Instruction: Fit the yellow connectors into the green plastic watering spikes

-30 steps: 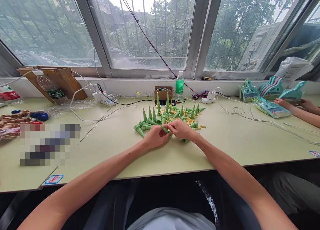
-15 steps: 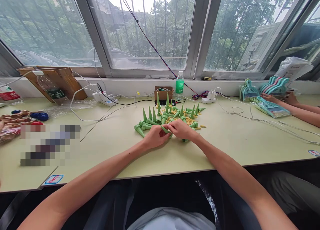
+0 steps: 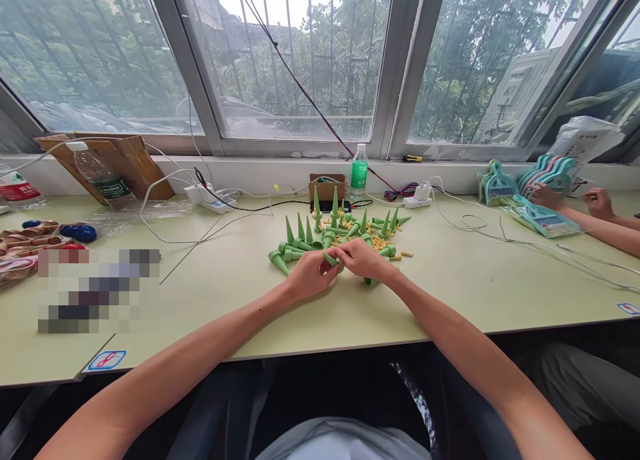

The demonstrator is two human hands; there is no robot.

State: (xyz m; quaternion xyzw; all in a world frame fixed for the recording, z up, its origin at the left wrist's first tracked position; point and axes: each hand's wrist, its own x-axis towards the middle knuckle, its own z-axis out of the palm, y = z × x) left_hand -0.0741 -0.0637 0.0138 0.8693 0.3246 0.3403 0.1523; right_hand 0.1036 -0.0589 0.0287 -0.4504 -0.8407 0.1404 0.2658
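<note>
Green spike, frame centre: left hand clamped on it, right hand together with left, its pinch hidden. Suggest bracing left, working right along spike's axis.

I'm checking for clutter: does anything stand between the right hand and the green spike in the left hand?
Nothing visible does: the right hand is right beside the spike in the left hand, though any contact is hidden. Most other spikes are beyond both hands.

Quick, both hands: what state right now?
Left hand: closed, holding a green spike.
Right hand: fingers closed together at that spike; what they grip cannot be told.
</note>
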